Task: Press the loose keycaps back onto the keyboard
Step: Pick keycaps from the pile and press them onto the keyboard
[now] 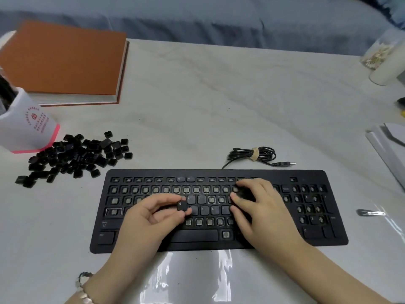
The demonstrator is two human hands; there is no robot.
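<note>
A black keyboard (pixel 219 174) lies on the white table in front of me, most of its sockets bare, with a few caps such as U, I, K, L and the spacebar in place. My left hand (pixel 151 216) pinches one black keycap (pixel 182 206) between thumb and fingers above the middle rows. My right hand (pixel 258 207) rests on the keyboard's right-centre, its fingers spread over the upper and home rows. A heap of several loose black keycaps (pixel 74 157) lies on the table to the left of the keyboard.
The keyboard's coiled cable (pixel 254 155) with its USB plug lies just behind it. A white pen holder (pixel 26 128) stands left of the heap, an orange book (pixel 63 62) behind it. A jar (pixel 388 60) stands far right, papers (pixel 388 145) and a hair clip (pixel 370 213) at the right.
</note>
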